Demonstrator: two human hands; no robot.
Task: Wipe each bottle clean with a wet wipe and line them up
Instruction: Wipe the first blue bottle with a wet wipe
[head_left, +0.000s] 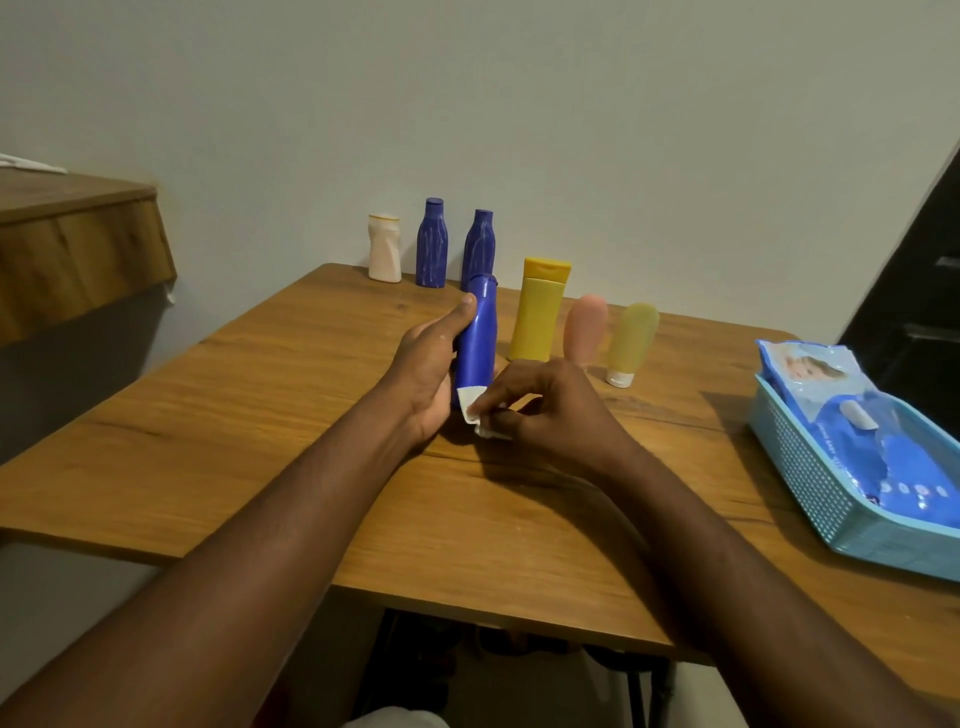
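Observation:
My left hand (434, 364) grips a blue bottle (478, 343) held upright over the middle of the wooden table (260, 415). My right hand (550, 410) pinches a white wet wipe (475, 413) against the bottle's lower end. At the far edge stand a cream bottle (385, 248) and two dark blue bottles (431, 243) (479, 244) in a row. To the right of the held bottle stand a yellow bottle (537, 309), a pink tube (585, 328) and a pale yellow-green tube (631, 343) on its white cap.
A light blue basket (810, 478) on the table's right side holds a blue pack of wet wipes (852, 415). A wooden shelf (78, 244) juts out at the left. A dark door frame stands at the far right.

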